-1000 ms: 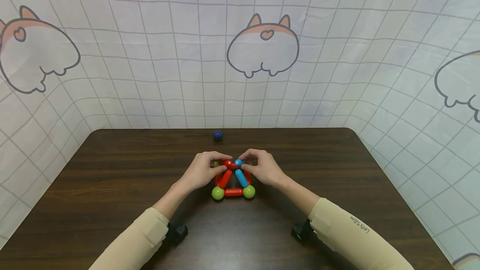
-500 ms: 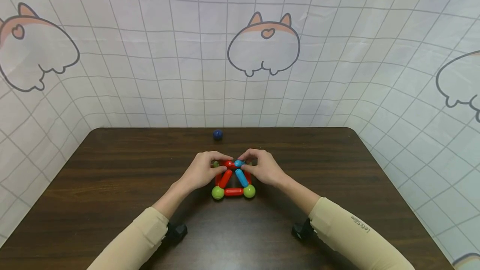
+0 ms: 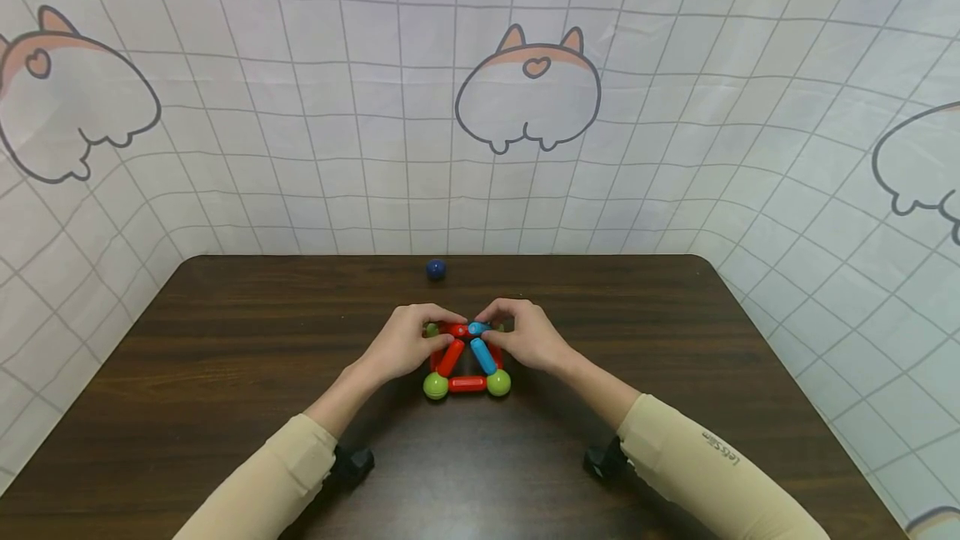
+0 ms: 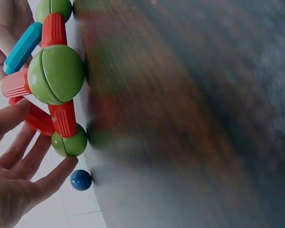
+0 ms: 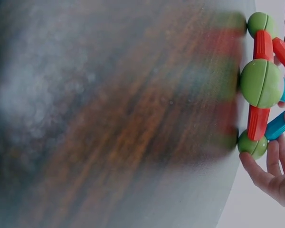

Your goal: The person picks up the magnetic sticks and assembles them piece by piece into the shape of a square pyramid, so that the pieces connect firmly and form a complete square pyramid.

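Observation:
A magnetic frame of green balls (image 3: 498, 382) and red rods (image 3: 467, 384) forms a square base on the dark table. From its front balls, a red rod (image 3: 451, 357) and a blue rod (image 3: 483, 356) lean up and inward. My left hand (image 3: 401, 344) pinches the rear red rod (image 4: 35, 116), and a fingertip meets the green ball (image 4: 69, 141) below it. Opposite, the rear blue rod (image 5: 278, 126) is pinched by my right hand (image 3: 532, 340), one finger at its green ball (image 5: 252, 145). The upper ends of these rear rods nearly meet.
Behind the frame, a dark blue ball (image 3: 436, 269) lies near the far edge of the wooden table (image 3: 225, 357). A white gridded curtain (image 3: 375, 148) with corgi drawings hangs around the back and sides.
The upper ends of the rear red and blue rods have shifted slightly toward each other and a little lower. Both hands stay almost in place.

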